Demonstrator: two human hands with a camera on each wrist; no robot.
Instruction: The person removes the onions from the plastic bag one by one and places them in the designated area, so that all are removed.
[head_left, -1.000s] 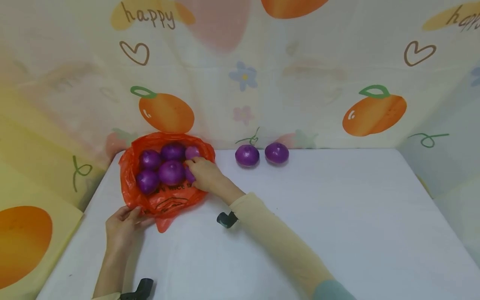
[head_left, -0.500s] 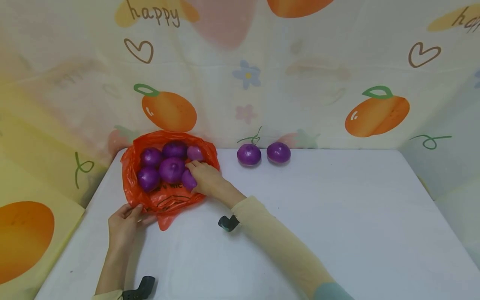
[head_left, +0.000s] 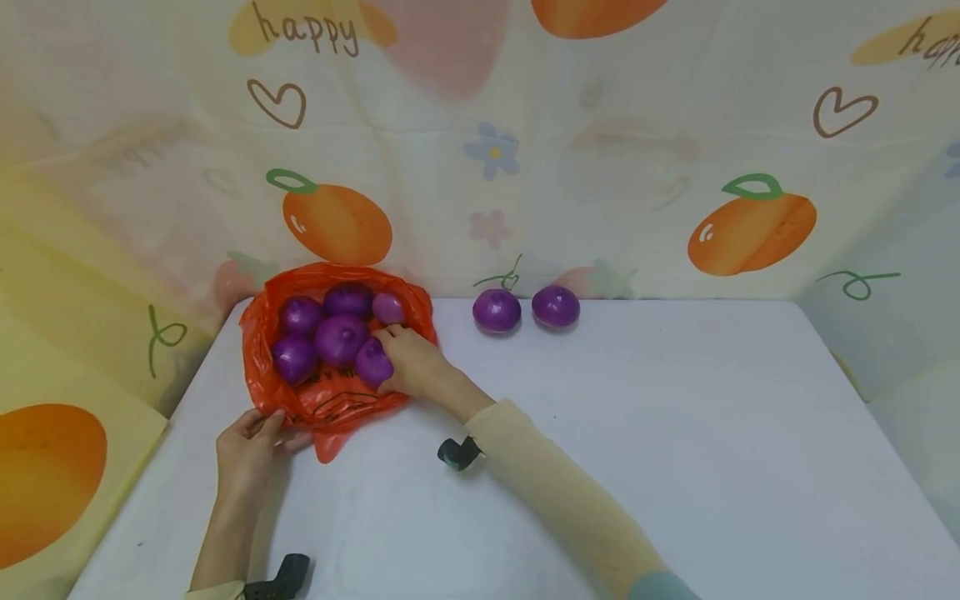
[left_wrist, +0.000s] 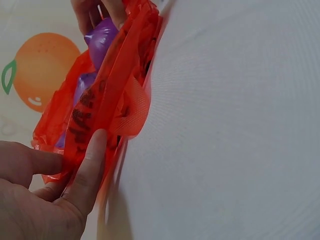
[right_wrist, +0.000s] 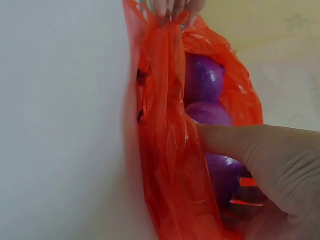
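A red plastic bag (head_left: 255,358) lies with its mouth wide at the table's back left, several purple onions (head_left: 342,340) inside it. My left hand (head_left: 246,454) pinches the bag's front left rim; in the left wrist view its thumb and fingers (left_wrist: 92,157) press the red film between them. Reaching into the bag from the right, my right hand (head_left: 418,364) holds the rightmost front onion (head_left: 372,363). In the right wrist view the thumb lies over the onions, while the other fingers are partly hidden behind.
Two more purple onions, one (head_left: 497,312) beside the other (head_left: 556,307), sit at the table's back edge, right of the bag. A fruit-printed cloth (head_left: 600,183) hangs behind the white table (head_left: 675,433). Each wrist carries a black camera mount (head_left: 279,577).
The onion under my right hand has shifted slightly toward the front left within the bag and shows more. My left hand stays at the rim.
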